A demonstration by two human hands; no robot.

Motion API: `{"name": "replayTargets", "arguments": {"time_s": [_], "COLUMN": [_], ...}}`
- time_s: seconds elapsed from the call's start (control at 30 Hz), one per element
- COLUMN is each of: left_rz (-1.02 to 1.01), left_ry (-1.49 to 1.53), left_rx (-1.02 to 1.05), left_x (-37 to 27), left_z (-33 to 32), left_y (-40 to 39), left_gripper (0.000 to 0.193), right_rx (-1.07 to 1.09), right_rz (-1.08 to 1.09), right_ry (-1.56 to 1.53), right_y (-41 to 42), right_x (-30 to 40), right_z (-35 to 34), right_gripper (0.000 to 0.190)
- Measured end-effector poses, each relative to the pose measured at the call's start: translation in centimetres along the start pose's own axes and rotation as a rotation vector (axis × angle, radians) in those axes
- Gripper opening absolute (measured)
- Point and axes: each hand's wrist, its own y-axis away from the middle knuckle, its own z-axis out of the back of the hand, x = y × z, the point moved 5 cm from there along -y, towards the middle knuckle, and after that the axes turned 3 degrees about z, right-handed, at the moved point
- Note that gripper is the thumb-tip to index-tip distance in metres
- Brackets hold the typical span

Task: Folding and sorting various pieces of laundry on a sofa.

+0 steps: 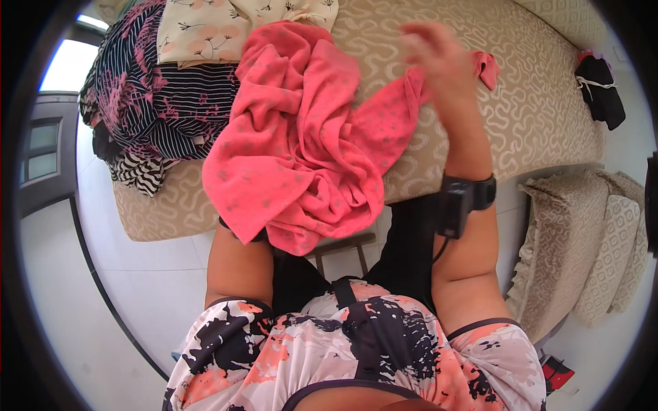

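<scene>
A pink fleece cloth (308,138) with faint darker spots lies rumpled over the front edge of the patterned bed cover and hangs above my lap. My left forearm runs under it, and the cloth hides my left hand entirely. My right hand (437,51), blurred by motion, is raised over the bed with its fingers apart and seemingly nothing in them. A pointed end of the cloth reaches to just below that hand. On its other side, a small pink piece of fabric (486,69) lies on the cover; my wrist hides whether the two join.
Left of the cloth is a heap of striped and floral clothes (169,103), with a cream printed fabric (205,33) on top. The bed cover (529,103) extends right. Black garments (601,92) hang at its far corner. A cloth-covered seat (560,246) stands to the right.
</scene>
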Motion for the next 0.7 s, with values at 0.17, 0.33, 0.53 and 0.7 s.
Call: {"name": "replayTargets", "arguments": {"time_s": [0.17,0.33,0.53,0.7], "left_rz": [-0.011,-0.028,-0.093,-0.18], "left_ry": [-0.022,-0.038,-0.094,-0.251], "left_rx": [-0.023,-0.047,-0.123,-0.163], "left_x": [-0.1,-0.4,-0.7,-0.9], "left_z": [0.2,0.5,0.6,0.6], "left_y": [-0.2,0.0,-1.2,-2.9], "left_gripper": [0.045,0.043,0.041,0.039], "right_rx": [0.357,0.28,-0.233,-0.879], "right_rz": [0.21,0.249,-0.1,0.023], "right_ry": [-0.003,0.098,-1.015,-0.481], "right_y": [4.4,4.1,-1.4,-0.5], "right_x": [4.8,4.0,-0.5,-2.2], "right_z": [-9.1,-9.8,0.2,7.2], "right_gripper": [0.021,0.012,0.018,0.026]}}
